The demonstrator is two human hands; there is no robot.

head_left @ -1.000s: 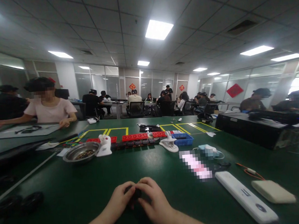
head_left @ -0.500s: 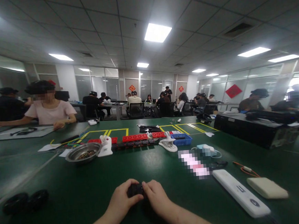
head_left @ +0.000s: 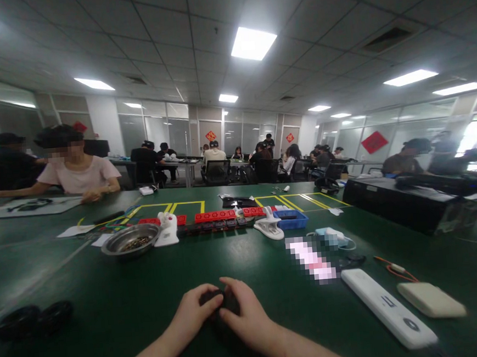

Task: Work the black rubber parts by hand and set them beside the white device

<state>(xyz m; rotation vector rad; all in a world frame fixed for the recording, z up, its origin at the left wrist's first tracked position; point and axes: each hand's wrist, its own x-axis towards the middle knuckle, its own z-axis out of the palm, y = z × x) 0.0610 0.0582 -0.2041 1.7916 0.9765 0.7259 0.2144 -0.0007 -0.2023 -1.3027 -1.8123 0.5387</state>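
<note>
Low over the near part of the green table, my left hand and my right hand meet around a small dark black part. Fingers of both hands curl about it, and they cover most of its shape, so its kind cannot be made out. The left thumb lies across its near side. My right thumb and fingers hold it from the right.
Farther off are a steel bowl of small metal pieces, white clip stands, red strips and a blue tray. A power strip and cream box lie right; black rings left. A person sits across.
My right hand has shifted its hold, its fingers now spread farther over the top of the black part. The part shows less than before. The view has tilted slightly.
</note>
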